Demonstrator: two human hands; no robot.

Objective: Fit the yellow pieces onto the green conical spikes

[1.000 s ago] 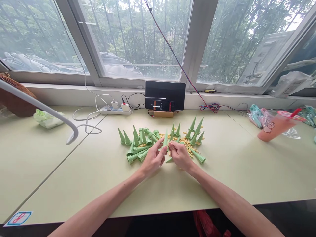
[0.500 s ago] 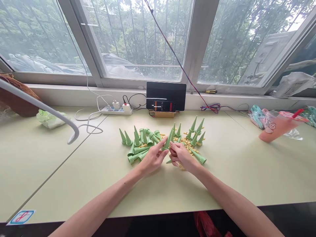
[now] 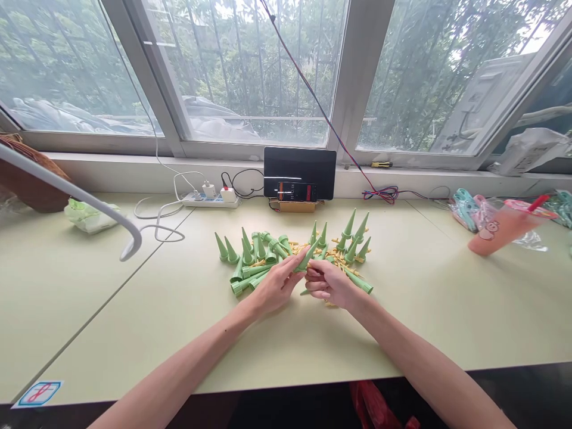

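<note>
Between the fingers of my left hand [image 3: 281, 280] is a green plastic cone spike [image 3: 308, 256], its point leaning up and to the right. My right hand [image 3: 329, 281] is closed, with thumb and fingertips against the lower end of that spike; what they pinch is hidden. On the left lie several more green spikes [image 3: 250, 271], some standing point up, others on their sides with open ends showing. To the right, spikes with yellow pieces at their bases [image 3: 351, 241] stand upright. Small yellow plastic pieces [image 3: 338, 255] are scattered behind and beside my right hand.
Behind the pile, a phone [image 3: 297, 191] leans against a dark tablet [image 3: 300, 170]. A power strip [image 3: 212, 199] with white cables is at the back left. On the right stands a pink drink cup [image 3: 500, 229] with a red straw. A white curved bar [image 3: 89, 196] crosses the left side.
The spike in my left hand has tipped further to the right. My right fingers have shifted slightly at its lower end. The pile looks unchanged.
</note>
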